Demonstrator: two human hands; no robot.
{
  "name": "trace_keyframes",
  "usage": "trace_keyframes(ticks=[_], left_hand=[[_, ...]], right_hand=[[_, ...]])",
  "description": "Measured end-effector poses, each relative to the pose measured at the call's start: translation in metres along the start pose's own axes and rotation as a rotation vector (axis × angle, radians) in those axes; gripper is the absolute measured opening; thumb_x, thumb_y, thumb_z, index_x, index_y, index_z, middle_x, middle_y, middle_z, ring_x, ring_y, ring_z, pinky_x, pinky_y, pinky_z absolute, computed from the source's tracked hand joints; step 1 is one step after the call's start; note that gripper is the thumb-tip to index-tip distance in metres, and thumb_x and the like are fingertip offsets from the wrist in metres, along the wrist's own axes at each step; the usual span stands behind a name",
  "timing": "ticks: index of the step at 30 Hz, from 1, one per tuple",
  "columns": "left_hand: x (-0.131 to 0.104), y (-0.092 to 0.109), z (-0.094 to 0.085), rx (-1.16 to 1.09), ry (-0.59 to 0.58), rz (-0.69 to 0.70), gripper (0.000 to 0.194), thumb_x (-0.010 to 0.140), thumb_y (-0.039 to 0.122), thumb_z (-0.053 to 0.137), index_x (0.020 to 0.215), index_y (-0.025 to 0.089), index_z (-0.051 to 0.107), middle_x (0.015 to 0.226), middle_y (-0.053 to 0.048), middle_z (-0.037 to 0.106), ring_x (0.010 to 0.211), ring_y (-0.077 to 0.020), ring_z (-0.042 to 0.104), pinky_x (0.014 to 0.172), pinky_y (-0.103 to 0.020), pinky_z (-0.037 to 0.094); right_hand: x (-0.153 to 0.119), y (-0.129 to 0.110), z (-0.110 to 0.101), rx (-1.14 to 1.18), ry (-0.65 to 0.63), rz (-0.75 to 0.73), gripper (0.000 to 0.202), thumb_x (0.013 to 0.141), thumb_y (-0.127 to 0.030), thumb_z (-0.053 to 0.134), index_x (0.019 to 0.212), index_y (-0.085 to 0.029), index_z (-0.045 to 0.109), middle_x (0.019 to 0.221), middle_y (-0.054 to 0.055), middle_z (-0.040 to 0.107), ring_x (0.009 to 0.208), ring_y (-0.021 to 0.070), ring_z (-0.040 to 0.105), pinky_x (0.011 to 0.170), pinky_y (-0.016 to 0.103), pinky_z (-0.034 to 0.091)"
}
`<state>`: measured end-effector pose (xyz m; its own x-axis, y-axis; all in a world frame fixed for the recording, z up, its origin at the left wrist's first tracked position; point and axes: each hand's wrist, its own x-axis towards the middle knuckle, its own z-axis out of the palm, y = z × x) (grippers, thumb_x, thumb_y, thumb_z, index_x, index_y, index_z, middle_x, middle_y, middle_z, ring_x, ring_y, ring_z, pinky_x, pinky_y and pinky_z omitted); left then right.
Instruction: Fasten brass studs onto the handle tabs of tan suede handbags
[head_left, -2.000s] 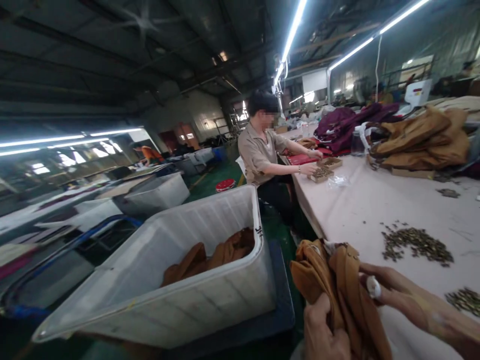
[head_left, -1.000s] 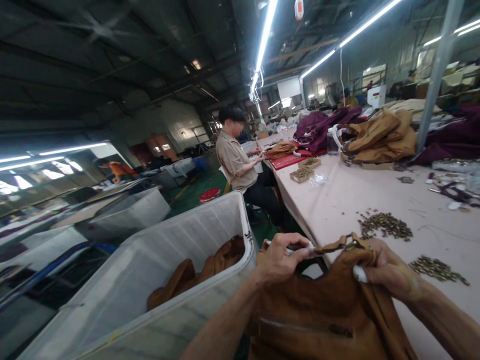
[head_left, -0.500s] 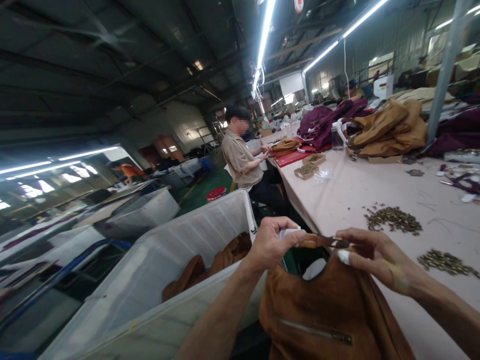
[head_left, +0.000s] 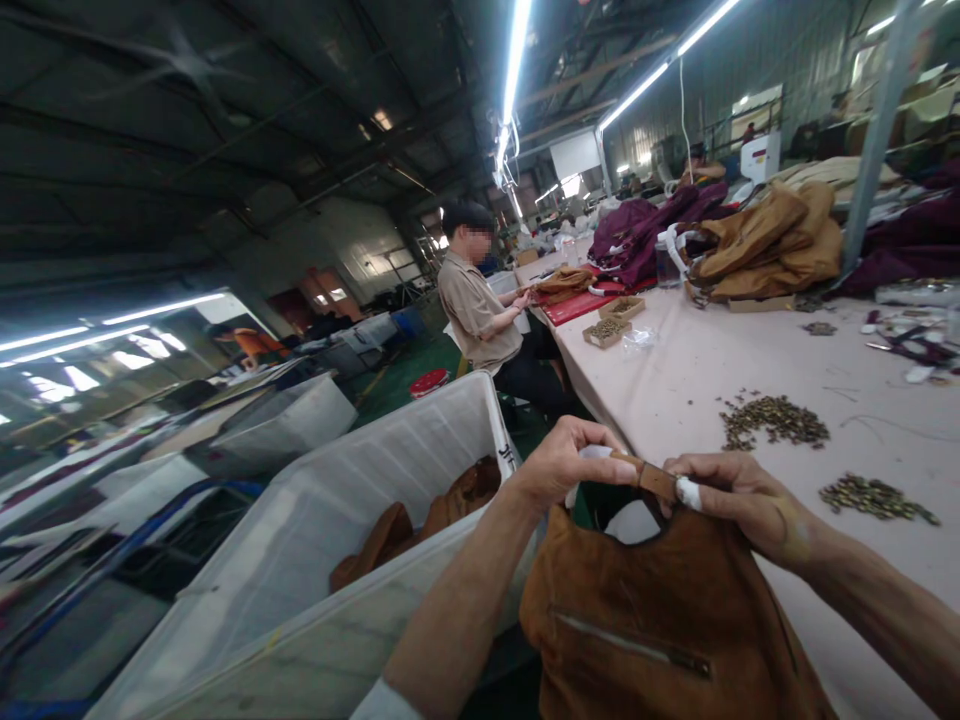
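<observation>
One brown bag [head_left: 630,592], bunched up two seconds ago, now hangs with its zipped face spread between four and five o'clock in the view, its strap [head_left: 656,484] pinched in the nearly closed fingers of the left hand [head_left: 566,465] and right hand [head_left: 742,500], these hands sitting closer together than half a second ago. The white bin [head_left: 390,450] stands near at ten o'clock from the bag; the edge of the tabletop [head_left: 697,345] runs towards eleven, with pale surface open at twelve and small metal pieces [head_left: 772,422] piled at one and two.
</observation>
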<state>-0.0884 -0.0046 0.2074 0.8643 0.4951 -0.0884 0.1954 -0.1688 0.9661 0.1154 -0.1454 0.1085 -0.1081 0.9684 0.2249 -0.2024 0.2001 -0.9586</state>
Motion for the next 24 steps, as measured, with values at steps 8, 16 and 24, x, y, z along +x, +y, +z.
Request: trace_keyframes(ticks=[8,16,24], left_hand=[[0.007,-0.007,0.002,0.036,-0.208,-0.059,0.044,0.074,0.05,0.086,0.09,0.01,0.077,0.068,-0.004,0.065,0.054,-0.0095,0.051,0.05,-0.022,0.038],[0.009,-0.035,0.014,0.2,0.021,0.136,0.034,0.074,0.04,0.087,0.092,0.011,0.083,0.072,-0.004,0.067,0.062,-0.0128,0.054,0.056,-0.024,0.04],[0.008,-0.07,0.042,0.849,0.556,0.717,0.021,0.091,0.01,0.063,0.106,0.019,0.075,0.099,-0.01,0.075,0.088,-0.0193,0.07,0.077,-0.03,0.055]], right_hand=[[0.003,0.023,-0.012,0.301,-0.049,0.078,0.033,0.082,-0.043,0.083,0.092,-0.013,0.073,0.084,0.006,0.072,0.074,0.016,0.063,0.071,0.026,0.047],[0.006,0.015,-0.028,-0.099,0.103,0.027,0.034,0.082,-0.046,0.082,0.092,-0.014,0.075,0.087,0.007,0.073,0.076,0.0191,0.064,0.066,0.028,0.048],[0.007,0.013,-0.021,-0.719,0.344,-0.596,0.023,0.089,-0.014,0.07,0.11,-0.023,0.076,0.105,0.011,0.072,0.09,0.0214,0.07,0.076,0.032,0.057]])
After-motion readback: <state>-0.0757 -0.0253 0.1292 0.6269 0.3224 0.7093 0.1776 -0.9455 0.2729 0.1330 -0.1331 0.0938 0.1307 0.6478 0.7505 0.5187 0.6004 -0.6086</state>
